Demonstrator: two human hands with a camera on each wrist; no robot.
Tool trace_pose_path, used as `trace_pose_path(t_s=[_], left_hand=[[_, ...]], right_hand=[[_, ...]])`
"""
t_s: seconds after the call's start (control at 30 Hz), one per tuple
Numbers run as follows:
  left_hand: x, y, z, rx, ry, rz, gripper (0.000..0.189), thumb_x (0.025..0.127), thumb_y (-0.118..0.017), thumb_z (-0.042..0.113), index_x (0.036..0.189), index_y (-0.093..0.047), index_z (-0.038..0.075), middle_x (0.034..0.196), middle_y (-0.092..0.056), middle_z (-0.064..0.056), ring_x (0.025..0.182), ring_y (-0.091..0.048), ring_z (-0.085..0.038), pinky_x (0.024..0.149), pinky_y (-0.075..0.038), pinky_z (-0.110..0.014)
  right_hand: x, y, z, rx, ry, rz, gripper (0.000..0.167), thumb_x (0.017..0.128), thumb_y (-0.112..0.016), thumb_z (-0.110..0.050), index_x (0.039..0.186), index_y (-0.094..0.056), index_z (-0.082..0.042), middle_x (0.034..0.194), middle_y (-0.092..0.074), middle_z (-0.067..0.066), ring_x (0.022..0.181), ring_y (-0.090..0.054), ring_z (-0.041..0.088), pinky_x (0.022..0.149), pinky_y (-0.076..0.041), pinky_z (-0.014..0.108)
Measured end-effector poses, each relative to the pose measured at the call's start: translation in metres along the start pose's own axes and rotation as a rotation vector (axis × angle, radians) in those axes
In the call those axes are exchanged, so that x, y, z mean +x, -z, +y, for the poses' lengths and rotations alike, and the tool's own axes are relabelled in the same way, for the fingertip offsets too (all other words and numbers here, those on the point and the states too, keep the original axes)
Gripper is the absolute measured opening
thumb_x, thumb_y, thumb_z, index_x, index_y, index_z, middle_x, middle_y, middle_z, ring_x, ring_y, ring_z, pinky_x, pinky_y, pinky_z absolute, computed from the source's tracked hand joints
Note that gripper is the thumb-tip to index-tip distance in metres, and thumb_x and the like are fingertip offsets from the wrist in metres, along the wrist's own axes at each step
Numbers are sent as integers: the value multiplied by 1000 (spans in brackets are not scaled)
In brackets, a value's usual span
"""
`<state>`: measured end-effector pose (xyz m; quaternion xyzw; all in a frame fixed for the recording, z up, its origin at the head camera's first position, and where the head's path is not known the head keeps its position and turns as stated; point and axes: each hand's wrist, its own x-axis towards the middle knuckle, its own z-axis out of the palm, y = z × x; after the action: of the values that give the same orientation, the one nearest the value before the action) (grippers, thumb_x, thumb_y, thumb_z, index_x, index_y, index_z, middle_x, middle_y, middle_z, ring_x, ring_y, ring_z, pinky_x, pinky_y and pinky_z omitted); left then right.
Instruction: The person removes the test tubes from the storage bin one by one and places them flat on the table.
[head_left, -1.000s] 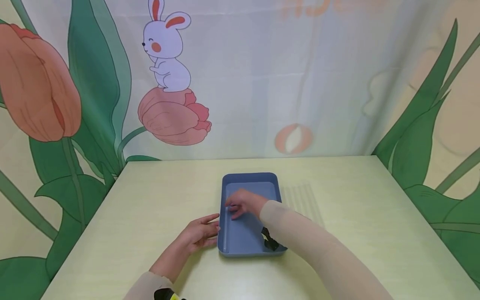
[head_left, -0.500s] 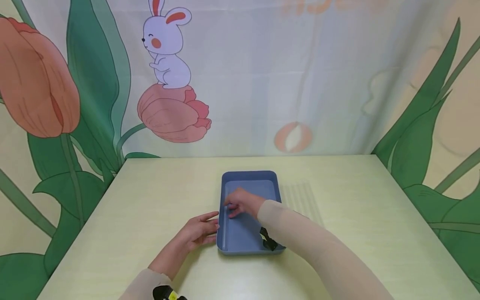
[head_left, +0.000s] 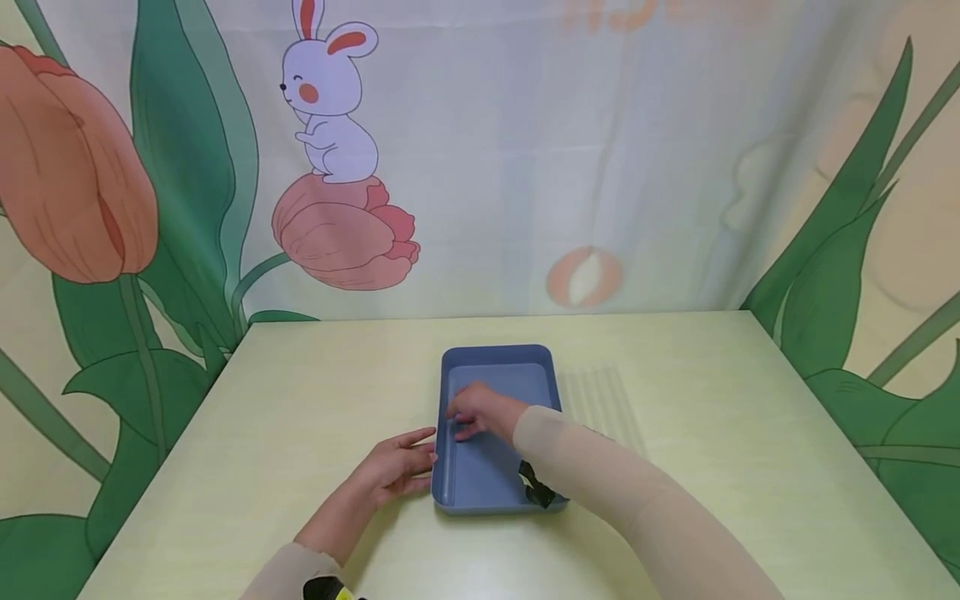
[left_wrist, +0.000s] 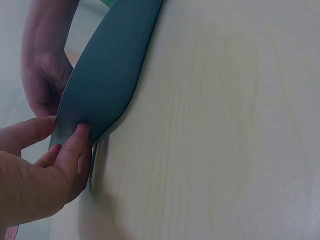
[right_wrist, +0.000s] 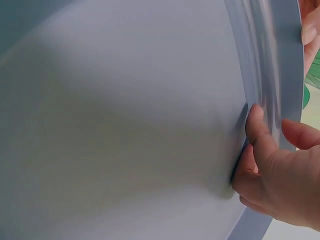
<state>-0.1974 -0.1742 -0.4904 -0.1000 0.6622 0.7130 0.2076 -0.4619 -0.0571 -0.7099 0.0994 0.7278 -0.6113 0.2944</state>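
Note:
A blue rectangular tray (head_left: 498, 475) lies lengthwise on the pale table. Along its inner left wall runs a clear, glossy tube-like strip (right_wrist: 257, 55). My right hand (head_left: 483, 412) reaches into the tray from the right and pinches this strip, with the thumb on the wall side and the index fingertip on the floor side, as the right wrist view (right_wrist: 280, 175) shows. Outside the tray, my left hand (head_left: 397, 467) rests its spread, fairly straight fingers (left_wrist: 75, 150) against the left wall near the front. The right forearm covers part of the tray's right side.
Several clear parallel tubes or ribs (head_left: 603, 400) lie on the table right of the tray, faint against the surface. The pale table (head_left: 330, 375) ends at a hanging cloth (head_left: 480, 167) printed with a rabbit and tulips. Dark wrist cameras (head_left: 537, 485) sit on both wrists.
Both hands hold nearly the same pose on and in the tray. Only small shifts of the head view show.

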Motion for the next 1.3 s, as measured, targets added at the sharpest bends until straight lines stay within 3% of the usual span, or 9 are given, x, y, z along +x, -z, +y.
trace_pose_path(t_s=[0.13,0.27,0.33,0.53,0.63,0.9,1.0,1.1,1.3], left_hand=[[0,1,1,-7,-4,-1,62,98,-55,-3,157,-35,-3,157,-41,-32,105,-69,-15,90,-62,-38],[-1,3,1,-12,-12,-13,63,98,-55,-3,157,-34,-4,158,-41,-32,106,-69,-16,91,-62,-38],[-1,3,0,-12,-12,-15,63,98,-55,-3,157,-34,-4,158,-40,-32,107,-69,-16,91,-62,-38],[-1,4,-1,-9,-5,-10,62,99,-55,-3,157,-34,-3,158,-40,-32,108,-69,-18,92,-62,-38],[-2,3,-1,-8,0,-3,62,99,-55,-3,157,-34,-3,158,-40,-32,107,-69,-17,91,-62,-38],[-1,2,0,-18,-5,-14,63,99,-55,-3,157,-32,-5,158,-40,-32,102,-68,-12,87,-62,-34],[-1,2,0,-16,-1,-8,62,99,-54,-3,157,-33,-4,158,-40,-32,102,-68,-12,87,-61,-33],[0,1,-1,-15,3,1,61,99,-54,-3,157,-35,-3,158,-40,-32,102,-68,-12,86,-61,-32],[0,1,0,-16,0,7,61,98,-54,-4,156,-36,-3,157,-41,-32,102,-68,-13,87,-62,-33]], right_hand=[[-70,-4,-30,-17,-7,8,62,79,-70,11,135,-49,-7,108,-55,18,95,-56,30,63,-63,49],[-105,-5,-44,-37,3,15,53,81,-67,12,128,-52,-5,102,-56,18,92,-56,30,65,-64,48],[-106,-6,-43,-41,12,17,51,80,-66,12,126,-51,-4,98,-54,16,88,-54,29,61,-63,46],[-105,-8,-40,-38,18,9,55,80,-69,10,131,-52,-6,105,-54,18,95,-55,31,69,-64,46],[-100,-8,-38,-25,19,-2,55,80,-65,11,130,-49,-4,100,-52,15,91,-53,29,61,-63,43],[-96,-4,-39,20,14,-37,60,83,-66,10,137,-47,-6,110,-55,16,99,-55,30,68,-64,43],[-95,0,-40,58,11,-60,59,79,-68,12,131,-44,-2,106,-54,17,97,-54,32,62,-63,43],[-97,3,-41,87,1,-73,57,81,-68,11,131,-46,-5,114,-56,18,106,-56,32,70,-64,45],[-112,15,-50,132,-8,-101,57,82,-66,12,134,-49,-6,107,-57,16,97,-58,29,74,-64,49]])
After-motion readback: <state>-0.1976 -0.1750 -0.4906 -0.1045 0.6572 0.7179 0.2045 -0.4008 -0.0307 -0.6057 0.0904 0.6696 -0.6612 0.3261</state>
